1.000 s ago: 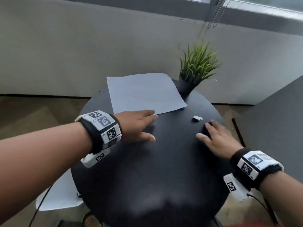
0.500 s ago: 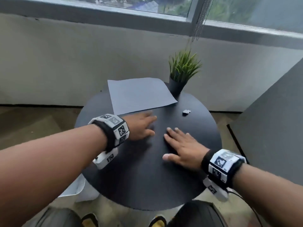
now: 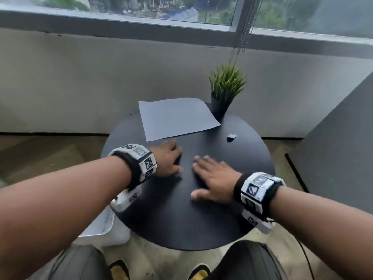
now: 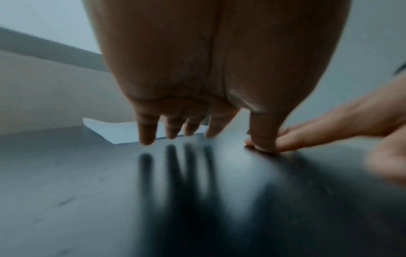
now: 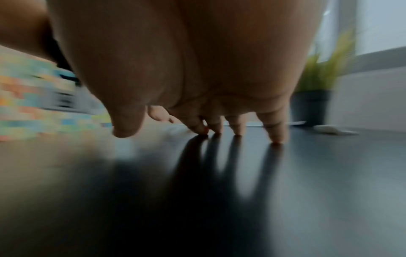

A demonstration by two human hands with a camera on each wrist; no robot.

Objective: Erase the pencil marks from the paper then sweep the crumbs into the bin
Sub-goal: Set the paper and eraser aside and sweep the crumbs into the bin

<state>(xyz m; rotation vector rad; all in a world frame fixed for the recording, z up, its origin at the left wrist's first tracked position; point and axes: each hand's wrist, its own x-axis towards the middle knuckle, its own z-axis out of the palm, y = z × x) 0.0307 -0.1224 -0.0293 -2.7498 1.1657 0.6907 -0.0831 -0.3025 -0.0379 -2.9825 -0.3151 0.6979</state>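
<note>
both hands flat on black table [image 3: 201, 223], fingers straight, holding nothing: left hand [image 3: 166, 158] just short of paper [image 3: 177, 118]; right hand [image 3: 214, 178] beside it, eraser [image 3: 231, 137] well beyond fingertips.

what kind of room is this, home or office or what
Probably a window-side corner of an office or flat; I cannot tell which. A small round black table stands by a low wall under a wide window overlooking rooftops and greenery, with a potted grass plant and a sheet of paper.
</note>
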